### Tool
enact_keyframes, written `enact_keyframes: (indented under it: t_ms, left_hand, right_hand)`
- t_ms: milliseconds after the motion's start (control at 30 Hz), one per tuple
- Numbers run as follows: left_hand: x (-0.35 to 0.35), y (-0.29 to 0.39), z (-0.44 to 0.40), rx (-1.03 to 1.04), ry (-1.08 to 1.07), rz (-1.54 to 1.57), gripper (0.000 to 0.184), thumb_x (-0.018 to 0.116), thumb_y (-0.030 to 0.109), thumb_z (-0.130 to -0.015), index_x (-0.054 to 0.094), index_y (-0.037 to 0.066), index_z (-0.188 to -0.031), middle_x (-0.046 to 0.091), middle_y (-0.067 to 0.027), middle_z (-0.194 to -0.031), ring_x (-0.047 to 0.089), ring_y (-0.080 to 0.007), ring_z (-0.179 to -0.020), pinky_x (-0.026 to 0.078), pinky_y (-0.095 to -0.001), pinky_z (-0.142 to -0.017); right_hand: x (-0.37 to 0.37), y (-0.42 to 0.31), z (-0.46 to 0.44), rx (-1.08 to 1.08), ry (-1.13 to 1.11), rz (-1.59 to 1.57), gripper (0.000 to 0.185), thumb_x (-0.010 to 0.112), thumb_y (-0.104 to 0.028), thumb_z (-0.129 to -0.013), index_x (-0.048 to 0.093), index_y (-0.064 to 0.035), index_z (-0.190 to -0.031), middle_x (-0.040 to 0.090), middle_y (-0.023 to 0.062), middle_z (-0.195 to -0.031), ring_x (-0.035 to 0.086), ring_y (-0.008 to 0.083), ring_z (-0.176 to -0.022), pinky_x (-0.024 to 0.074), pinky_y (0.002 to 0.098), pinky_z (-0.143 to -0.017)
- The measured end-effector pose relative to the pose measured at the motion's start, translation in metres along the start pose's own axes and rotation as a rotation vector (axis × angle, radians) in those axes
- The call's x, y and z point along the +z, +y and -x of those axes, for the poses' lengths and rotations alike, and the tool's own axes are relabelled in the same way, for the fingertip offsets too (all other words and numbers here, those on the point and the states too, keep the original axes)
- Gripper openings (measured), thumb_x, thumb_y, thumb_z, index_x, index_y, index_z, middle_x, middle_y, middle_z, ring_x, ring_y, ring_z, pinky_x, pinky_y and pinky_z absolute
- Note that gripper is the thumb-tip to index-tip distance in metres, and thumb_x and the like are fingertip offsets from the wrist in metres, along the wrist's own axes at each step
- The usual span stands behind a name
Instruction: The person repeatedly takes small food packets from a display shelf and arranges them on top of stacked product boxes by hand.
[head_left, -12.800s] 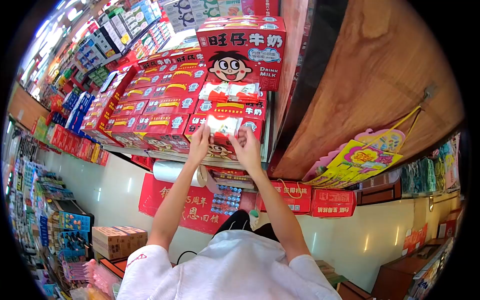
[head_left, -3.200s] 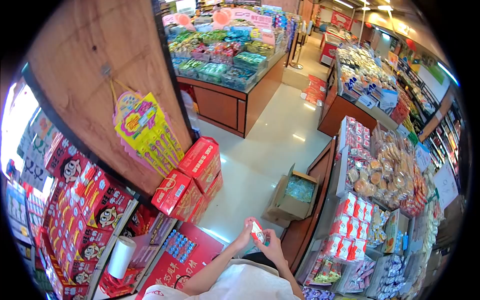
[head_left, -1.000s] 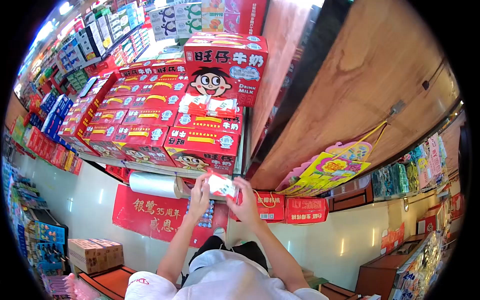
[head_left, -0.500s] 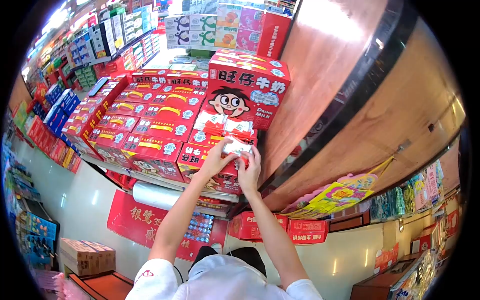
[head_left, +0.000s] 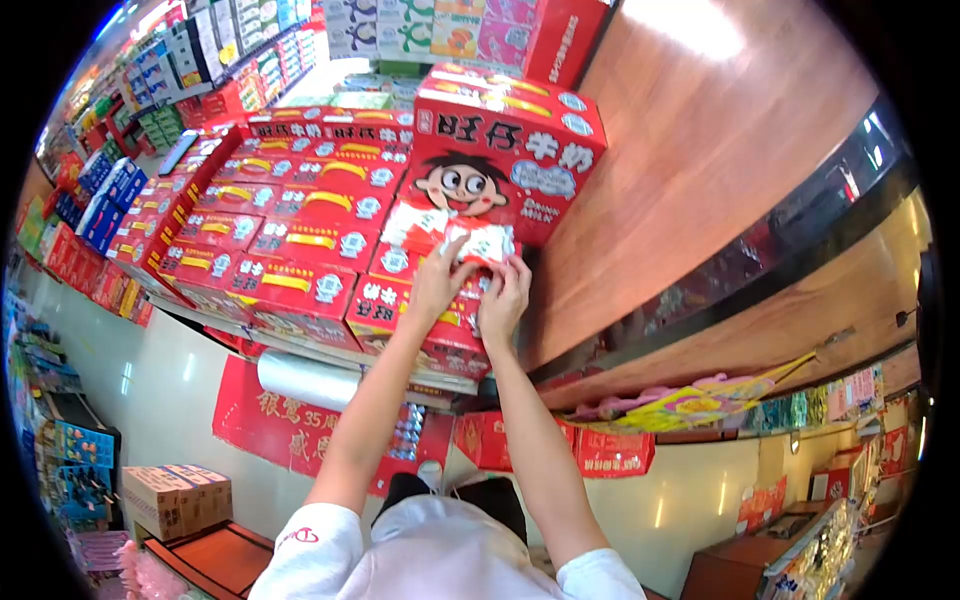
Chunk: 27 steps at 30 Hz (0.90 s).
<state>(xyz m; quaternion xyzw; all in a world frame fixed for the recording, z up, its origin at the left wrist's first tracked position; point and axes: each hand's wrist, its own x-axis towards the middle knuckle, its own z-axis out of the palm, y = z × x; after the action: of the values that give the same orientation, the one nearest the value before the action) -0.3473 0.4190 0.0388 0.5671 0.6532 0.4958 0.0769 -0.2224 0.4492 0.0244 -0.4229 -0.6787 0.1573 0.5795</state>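
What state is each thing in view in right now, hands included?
Left hand, gripping the held packet's left end.
Right hand, at its near right corner.
Held packet, between both hands; sealed or not, unclear.
Other packet, lying left of it, untouched.
Large milk box, upright, closed.
Smaller milk boxes, closed, in rows.
White roll, on its side.
Brown cartons, closed.

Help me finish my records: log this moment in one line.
left hand: touching packet | right hand: touching same packet | beside: other packets | behind: red carton
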Motion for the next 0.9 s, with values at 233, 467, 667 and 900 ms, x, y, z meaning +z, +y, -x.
enact_keyframes:
  t_ms: [233, 467, 667, 900]
  left_hand:
    - [0.0, 0.003, 0.001, -0.125, 0.089, 0.111, 0.048, 0.071, 0.014, -0.087, 0.053, -0.001, -0.128, 0.06, -0.0126, -0.071, 0.059, -0.0267, -0.06, 0.048, -0.0381, -0.058]
    - [0.001, -0.007, 0.0, -0.082, 0.191, 0.145, 0.033, 0.07, 0.012, -0.087, 0.059, 0.0, -0.116, 0.063, -0.0135, -0.072, 0.059, -0.0245, -0.058, 0.047, -0.0351, -0.057]
    - [0.0, -0.005, 0.002, -0.078, 0.154, 0.115, 0.031, 0.062, 0.014, -0.092, 0.062, 0.005, -0.122, 0.066, -0.0176, -0.082, 0.064, -0.0323, -0.071, 0.05, -0.0394, -0.065]
    - [0.0, -0.007, -0.001, 0.073, 0.235, 0.059, 0.028, 0.054, 0.012, -0.095, 0.064, 0.008, -0.122, 0.064, -0.0187, -0.091, 0.064, -0.038, -0.083, 0.051, -0.045, -0.069]
  right_hand:
    - [-0.003, 0.007, -0.004, 0.218, -0.019, -0.125, 0.013, 0.059, 0.0, -0.089, 0.06, 0.001, -0.101, 0.058, 0.0137, -0.103, 0.063, 0.0224, -0.081, 0.0515, 0.0316, -0.068]
    - [-0.001, 0.01, -0.005, 0.328, 0.014, -0.257, 0.018, 0.057, -0.013, -0.095, 0.059, 0.0015, -0.106, 0.06, 0.0059, -0.087, 0.056, 0.0119, -0.071, 0.0469, 0.0257, -0.063]
    - [0.006, 0.03, -0.003, 0.44, 0.017, -0.438, 0.022, 0.056, -0.02, -0.099, 0.059, 0.0002, -0.106, 0.057, -0.0009, -0.078, 0.049, 0.0056, -0.064, 0.0408, 0.0214, -0.057]
    - [0.006, 0.032, -0.006, 0.398, -0.008, -0.315, 0.024, 0.06, -0.021, -0.096, 0.064, 0.0024, -0.097, 0.061, 0.0034, -0.077, 0.054, 0.0105, -0.069, 0.0463, 0.0278, -0.064]
